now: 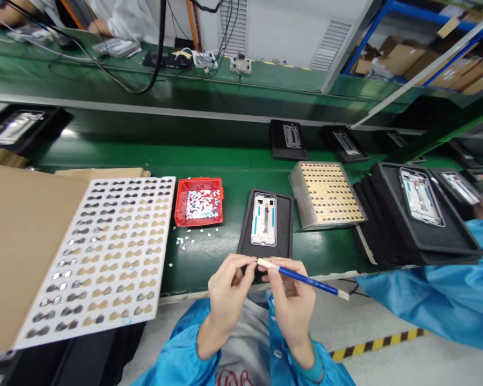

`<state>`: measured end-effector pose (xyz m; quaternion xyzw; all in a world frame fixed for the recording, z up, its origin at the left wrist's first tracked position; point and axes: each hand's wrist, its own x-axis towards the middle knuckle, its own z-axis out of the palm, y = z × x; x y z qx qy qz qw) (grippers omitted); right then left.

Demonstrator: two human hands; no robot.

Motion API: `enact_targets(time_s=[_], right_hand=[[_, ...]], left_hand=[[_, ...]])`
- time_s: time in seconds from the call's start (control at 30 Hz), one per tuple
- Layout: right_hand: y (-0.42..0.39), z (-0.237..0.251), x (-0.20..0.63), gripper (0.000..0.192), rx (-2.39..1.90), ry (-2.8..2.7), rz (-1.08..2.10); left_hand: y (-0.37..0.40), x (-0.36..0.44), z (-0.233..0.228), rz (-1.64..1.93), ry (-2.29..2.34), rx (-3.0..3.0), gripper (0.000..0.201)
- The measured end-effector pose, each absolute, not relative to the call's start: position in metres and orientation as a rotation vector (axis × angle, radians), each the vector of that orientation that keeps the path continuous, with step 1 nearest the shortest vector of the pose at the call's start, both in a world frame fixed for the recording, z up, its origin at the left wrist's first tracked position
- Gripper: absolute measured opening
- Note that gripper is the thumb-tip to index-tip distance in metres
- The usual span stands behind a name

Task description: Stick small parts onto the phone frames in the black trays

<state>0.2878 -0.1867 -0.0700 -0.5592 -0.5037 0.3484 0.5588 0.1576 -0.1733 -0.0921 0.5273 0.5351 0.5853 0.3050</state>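
Observation:
My right hand [292, 300] grips a blue pen-like tool [306, 280] with pale ends, its tip pointing left. Thumb and forefinger of my left hand [230, 287] are pinched together around a tiny dark piece [256, 260], too small to name, and the tool's tip meets it there. Just beyond both hands, a silver phone frame [270, 233] with blue strips lies in a black tray [285, 244]. To the left, a red bin [179, 212] holds many small white scraps, and more scraps lie beside it on the green bench.
A white sheet [155, 289] with rows of small dark and tan parts lies at the left. A stack of clear trays [326, 193] stands right of the phone frame. Further right are stacked black trays [390, 198] and a co-worker's blue sleeve [430, 300].

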Motion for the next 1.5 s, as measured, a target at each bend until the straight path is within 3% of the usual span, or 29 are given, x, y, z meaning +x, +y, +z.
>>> enact_targets(time_s=[0.1, 0.2, 0.4, 0.53, 0.77, 0.97, 1.1, 1.33, 1.5], right_hand=[[-0.186, -0.071, 0.278, 0.029, -1.338, -1.017, 0.986], [-0.178, -0.073, 0.278, 0.039, -1.292, -0.913, 1.163], [-0.146, -0.074, 0.307, 0.046, -1.269, -1.015, 1.392], [-0.117, -0.071, 0.337, 0.042, -1.430, -1.384, 1.103], [-0.093, -0.076, 0.368, 0.023, -1.568, -2.097, 0.687], [-0.090, -0.077, 0.371, 0.018, -1.504, -2.276, 0.592], [-0.089, -0.078, 0.371, 0.019, -1.489, -2.320, 0.559], [-0.089, -0.081, 0.371, 0.019, -1.456, -2.373, 0.486], [-0.092, -0.083, 0.369, 0.019, -1.489, -2.415, 0.362]], left_hand=[[-0.172, 0.155, -0.097, 1.727, 1.426, 1.770, 0.017], [-0.171, 0.150, -0.099, 1.666, 1.443, 1.990, 0.021], [-0.149, 0.140, -0.089, 1.545, 1.561, 1.894, 0.025], [-0.111, 0.115, -0.086, 1.586, 1.838, 1.884, 0.016], [-0.086, 0.084, -0.103, 1.570, 2.096, 1.771, 0.017], [-0.097, 0.084, -0.098, 1.726, 2.029, 1.760, 0.023], [-0.109, 0.095, -0.096, 1.718, 1.895, 1.906, 0.011], [-0.137, 0.138, -0.111, 1.336, 1.389, 2.378, 0.014], [-0.141, 0.168, -0.125, 0.991, 1.320, 2.626, 0.030]])
